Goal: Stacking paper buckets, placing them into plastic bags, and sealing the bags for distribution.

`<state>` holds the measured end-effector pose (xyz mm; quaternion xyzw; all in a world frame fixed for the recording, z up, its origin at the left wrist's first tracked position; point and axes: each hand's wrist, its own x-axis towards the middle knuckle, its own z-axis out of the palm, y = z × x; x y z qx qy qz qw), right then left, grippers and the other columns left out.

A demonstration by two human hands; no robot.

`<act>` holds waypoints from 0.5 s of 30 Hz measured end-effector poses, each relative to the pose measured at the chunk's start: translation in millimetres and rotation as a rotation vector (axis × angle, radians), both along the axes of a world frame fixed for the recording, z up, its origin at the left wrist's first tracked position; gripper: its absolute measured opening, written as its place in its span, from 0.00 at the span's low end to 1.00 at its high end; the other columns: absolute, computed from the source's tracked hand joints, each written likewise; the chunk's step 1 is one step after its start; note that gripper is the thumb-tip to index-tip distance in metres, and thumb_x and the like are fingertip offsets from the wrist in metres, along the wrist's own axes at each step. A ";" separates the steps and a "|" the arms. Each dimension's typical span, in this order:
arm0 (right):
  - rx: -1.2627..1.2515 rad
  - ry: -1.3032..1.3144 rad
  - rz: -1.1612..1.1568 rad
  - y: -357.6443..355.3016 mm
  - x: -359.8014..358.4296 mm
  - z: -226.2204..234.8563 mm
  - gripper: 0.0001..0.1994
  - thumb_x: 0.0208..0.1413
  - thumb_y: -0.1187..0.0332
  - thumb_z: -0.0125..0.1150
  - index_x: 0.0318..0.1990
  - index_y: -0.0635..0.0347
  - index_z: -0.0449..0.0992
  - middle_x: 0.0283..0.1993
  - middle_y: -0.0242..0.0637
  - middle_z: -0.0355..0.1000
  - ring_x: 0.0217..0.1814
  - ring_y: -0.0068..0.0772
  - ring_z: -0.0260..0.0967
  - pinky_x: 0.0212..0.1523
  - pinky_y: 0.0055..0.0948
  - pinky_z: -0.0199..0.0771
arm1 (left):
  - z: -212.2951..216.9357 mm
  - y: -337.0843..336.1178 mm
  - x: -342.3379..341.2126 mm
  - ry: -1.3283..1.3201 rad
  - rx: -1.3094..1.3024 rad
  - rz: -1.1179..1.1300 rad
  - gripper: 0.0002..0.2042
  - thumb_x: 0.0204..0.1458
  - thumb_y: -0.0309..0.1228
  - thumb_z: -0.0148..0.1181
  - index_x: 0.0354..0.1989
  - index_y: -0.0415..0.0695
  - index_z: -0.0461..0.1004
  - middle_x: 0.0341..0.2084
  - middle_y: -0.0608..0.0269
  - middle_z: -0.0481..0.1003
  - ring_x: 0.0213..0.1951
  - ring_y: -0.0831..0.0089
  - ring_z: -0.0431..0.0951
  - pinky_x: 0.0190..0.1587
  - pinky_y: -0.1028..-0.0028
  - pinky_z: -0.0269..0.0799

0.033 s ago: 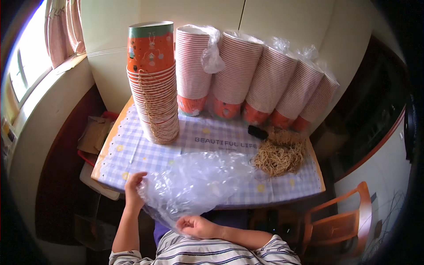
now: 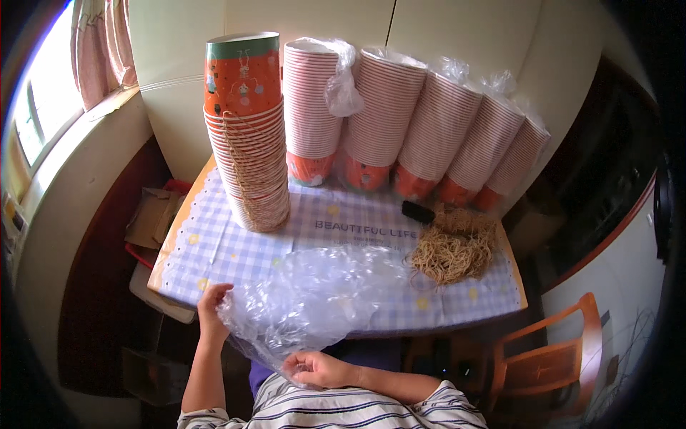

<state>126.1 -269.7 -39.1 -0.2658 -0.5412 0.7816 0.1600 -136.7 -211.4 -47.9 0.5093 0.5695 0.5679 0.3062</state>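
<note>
A large crumpled clear plastic bag (image 2: pixel 314 297) lies over the front edge of the table (image 2: pixel 214 250), which has a blue checked cloth. My left hand (image 2: pixel 213 304) grips the bag's left edge. My right hand (image 2: pixel 314 368) holds its lower edge, close to my body. Beyond the bag stands a tall stack of orange paper cups (image 2: pixel 249 136) with string running down its side.
Several plastic-wrapped cup stacks (image 2: pixel 429 121) lean against the back wall. A heap of tan elastic bands (image 2: pixel 454 250) and a small black object (image 2: pixel 418 211) lie at the right. An orange chair (image 2: pixel 550 357) stands lower right. Cardboard and boxes (image 2: pixel 150 214) sit left of the table, under a window.
</note>
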 end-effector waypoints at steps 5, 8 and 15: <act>0.102 -0.053 0.244 14.7 13.6 20.3 0.30 0.52 0.60 0.61 0.60 0.64 0.59 0.58 0.42 0.62 0.59 0.32 0.59 0.60 0.31 0.58 | -7.0 -28.5 -11.3 -0.052 0.054 0.056 0.04 0.45 0.19 0.56 0.30 0.38 0.71 0.28 0.68 0.70 0.31 0.81 0.69 0.34 0.81 0.63; 0.344 -0.224 0.299 23.5 19.6 33.2 0.33 0.50 0.54 0.61 0.60 0.64 0.60 0.57 0.47 0.64 0.57 0.36 0.63 0.57 0.32 0.62 | -1.3 -32.1 -1.6 -0.171 0.053 0.012 0.05 0.47 0.23 0.59 0.31 0.38 0.71 0.32 0.63 0.73 0.34 0.78 0.72 0.38 0.78 0.67; 0.424 -0.287 -0.024 67.0 65.2 60.5 0.10 0.55 0.66 0.55 0.41 0.60 0.76 0.36 0.31 0.75 0.38 0.22 0.69 0.42 0.24 0.69 | 77.0 1.5 0.3 0.377 -0.292 -0.568 0.14 0.45 0.31 0.63 0.38 0.37 0.72 0.27 0.61 0.76 0.31 0.73 0.75 0.34 0.74 0.70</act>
